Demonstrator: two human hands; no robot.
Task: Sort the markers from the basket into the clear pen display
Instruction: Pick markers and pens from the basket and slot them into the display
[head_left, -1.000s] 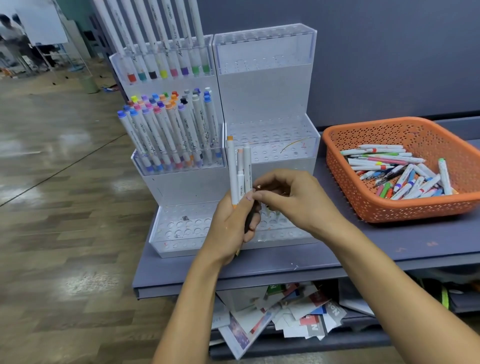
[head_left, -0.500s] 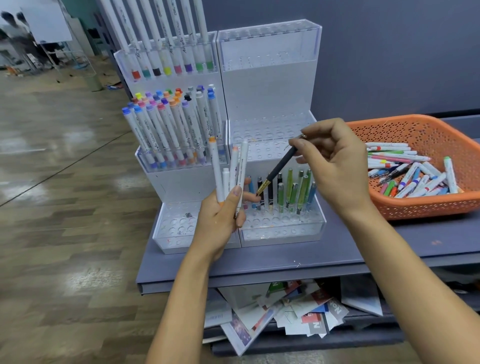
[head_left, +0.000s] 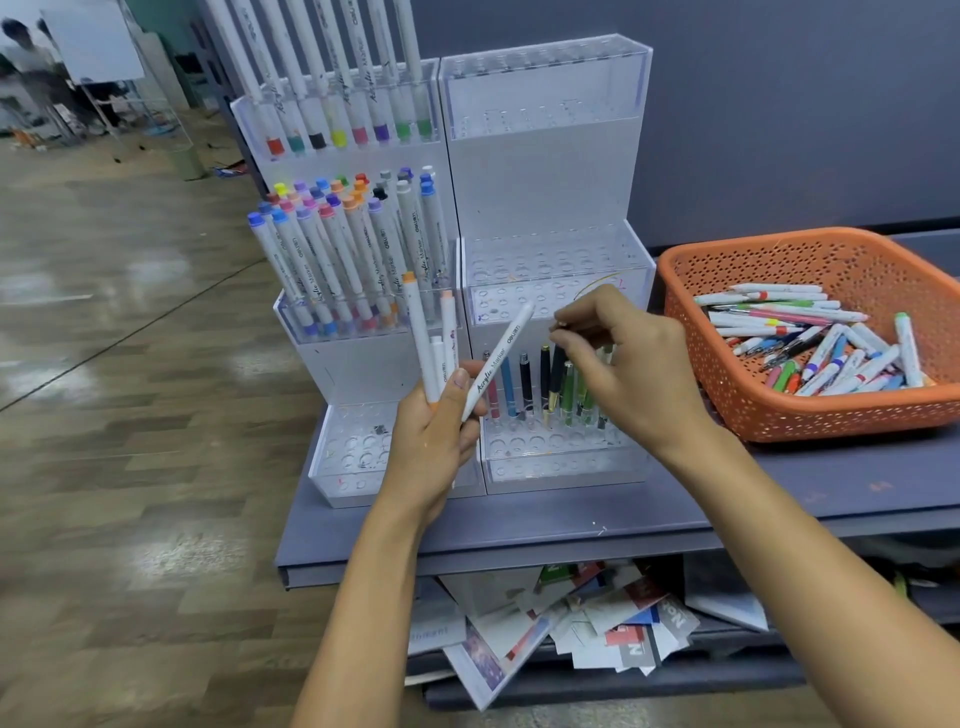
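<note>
Head: left hand (head_left: 431, 431) grips markers (head_left: 423, 332); right hand (head_left: 634, 374) maybe pinches pen (head_left: 555, 379).

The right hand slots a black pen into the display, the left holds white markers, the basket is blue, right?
No: the head view shows an orange basket, not blue. The black pen in the right hand and white markers in the left hand are right.

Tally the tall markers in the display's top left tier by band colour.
Red marker: 1
Teal marker: 1
Black marker: 1
Yellow marker: 1
Pink marker: 1
Purple marker: 1
Green markers: 2
Total: 8
</note>
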